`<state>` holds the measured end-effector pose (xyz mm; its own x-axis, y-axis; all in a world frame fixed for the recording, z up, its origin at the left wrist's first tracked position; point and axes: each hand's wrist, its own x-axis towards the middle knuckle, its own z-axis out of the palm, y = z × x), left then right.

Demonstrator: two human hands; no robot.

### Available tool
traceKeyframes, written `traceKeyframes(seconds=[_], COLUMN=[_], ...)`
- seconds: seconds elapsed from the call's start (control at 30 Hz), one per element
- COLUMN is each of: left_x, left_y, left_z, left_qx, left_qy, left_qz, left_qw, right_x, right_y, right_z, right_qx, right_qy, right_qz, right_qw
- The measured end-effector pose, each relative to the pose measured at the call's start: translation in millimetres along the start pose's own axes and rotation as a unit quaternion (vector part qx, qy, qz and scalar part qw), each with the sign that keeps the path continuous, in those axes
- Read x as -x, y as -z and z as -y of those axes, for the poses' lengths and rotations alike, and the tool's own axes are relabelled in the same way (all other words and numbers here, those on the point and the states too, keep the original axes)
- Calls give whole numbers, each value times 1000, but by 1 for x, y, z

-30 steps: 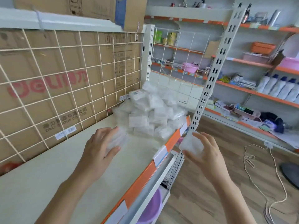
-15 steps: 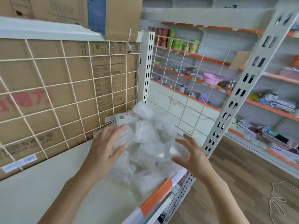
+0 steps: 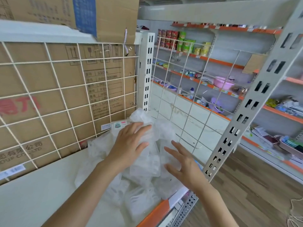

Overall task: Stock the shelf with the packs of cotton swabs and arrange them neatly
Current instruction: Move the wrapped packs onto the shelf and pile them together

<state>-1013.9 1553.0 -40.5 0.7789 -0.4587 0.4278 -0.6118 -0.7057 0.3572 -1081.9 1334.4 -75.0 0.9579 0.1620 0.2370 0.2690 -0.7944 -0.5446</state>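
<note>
Tidying looks to be the step: the left hand [image 3: 131, 145] lies flat, fingers spread, on the packs [image 3: 144, 163] heaped in the shelf [image 3: 41, 194] corner, the right hand [image 3: 183, 167] open beside them, squaring rows next.

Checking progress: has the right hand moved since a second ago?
Yes. The right hand moved from outside the grey perforated upright post inward onto the clear plastic packs.

Wood-plank floor [image 3: 246, 202] lies right of the slotted grey upright [image 3: 255, 102]. Beyond the upright, orange-edged wall shelving [image 3: 218, 60] carries goods. Left of it, a white wire grid [image 3: 65, 95] fronts cardboard cartons [image 3: 54, 76].
</note>
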Motion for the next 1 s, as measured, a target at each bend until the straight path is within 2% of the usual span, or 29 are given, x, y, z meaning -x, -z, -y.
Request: traceKeyframes(seconds=[0.27,0.5,0.7,1.0], left_x=[-21,4,61,203], left_y=[-6,6,32,96], left_z=[-3,-1,14,64], left_qx=[-23,-20,-8,-38], left_qy=[-4,-8,-9,83], left_qz=[-13,-8,-36,-19], left_qw=[1000,1000,999,996], right_x=[9,21,40,91], right_y=[7,10,6,-28], right_z=[5,14,31,103], right_qx=[-8,-4,25,8], right_qy=[-7,-18,-33,-69], right_qz=[-24,-58,-111,-143], right_qw=[1000,998,993,987])
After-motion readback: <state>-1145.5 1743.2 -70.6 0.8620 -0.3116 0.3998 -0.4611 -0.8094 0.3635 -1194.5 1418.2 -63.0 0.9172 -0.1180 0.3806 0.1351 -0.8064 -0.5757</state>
